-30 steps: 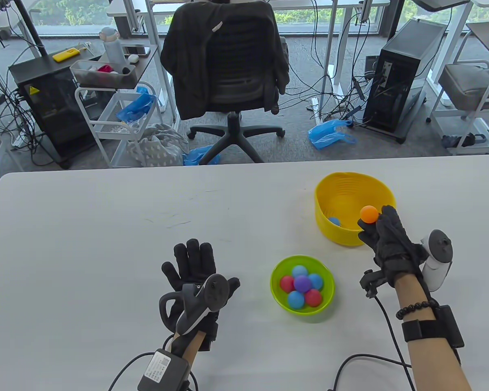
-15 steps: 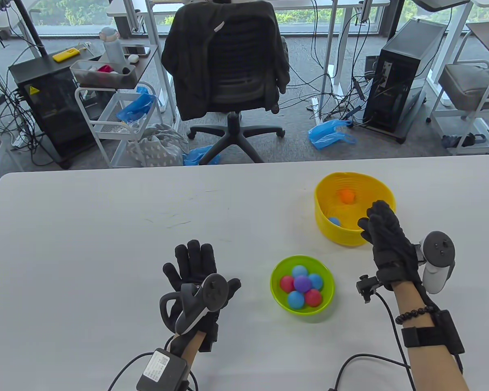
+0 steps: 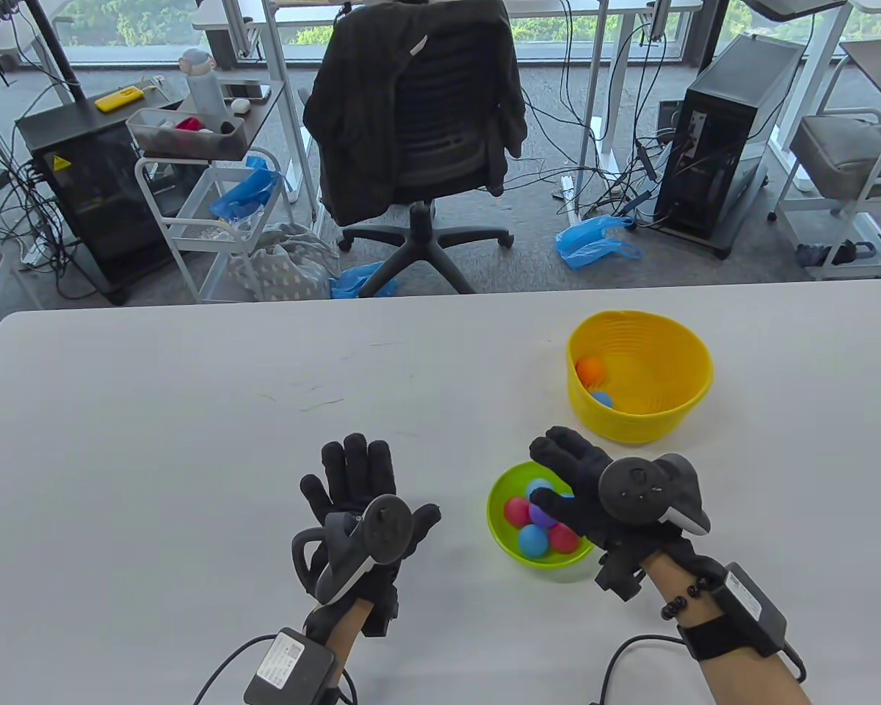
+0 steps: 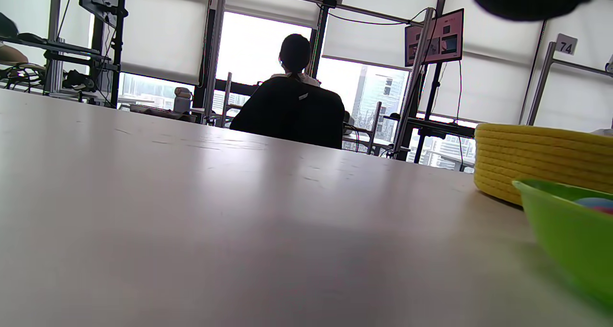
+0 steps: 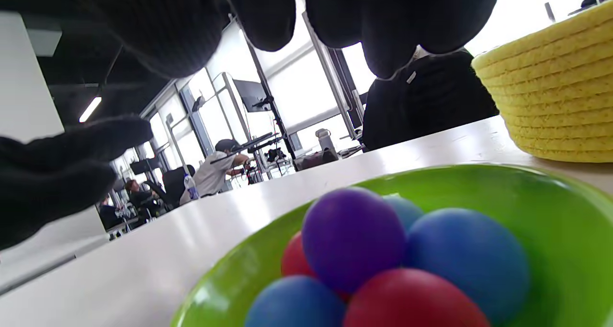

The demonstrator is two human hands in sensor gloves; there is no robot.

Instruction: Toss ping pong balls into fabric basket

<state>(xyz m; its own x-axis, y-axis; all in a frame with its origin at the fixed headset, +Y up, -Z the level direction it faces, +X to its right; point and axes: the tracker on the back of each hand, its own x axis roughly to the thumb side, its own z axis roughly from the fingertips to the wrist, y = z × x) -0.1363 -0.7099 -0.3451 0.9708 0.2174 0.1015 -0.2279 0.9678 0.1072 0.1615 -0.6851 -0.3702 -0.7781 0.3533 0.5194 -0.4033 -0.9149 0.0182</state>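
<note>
A yellow fabric basket [image 3: 668, 422] stands on the table's right side and holds an orange ball [image 3: 589, 369] and a blue ball [image 3: 601, 399]. A green bowl [image 3: 501, 537] in front of it holds several blue, red and purple balls [image 3: 532, 540]. My right hand [image 3: 562, 485] hovers over the bowl with fingers spread, holding nothing. In the right wrist view its fingers [image 5: 397, 25] hang above the purple ball [image 5: 352, 236], apart from it. My left hand [image 3: 360, 477] rests flat and empty on the table left of the bowl.
The white table [image 3: 191, 411] stretches left and back. In the left wrist view the basket [image 4: 541, 154] and the bowl [image 4: 570, 236] stand at the right. Beyond the far edge are an office chair [image 3: 418, 132], a cart and a computer tower.
My right hand released the orange ball, which fell into the yellow basket and rolled to its left side. The hand then moved back and left to above the green bowl. The left hand stayed.
</note>
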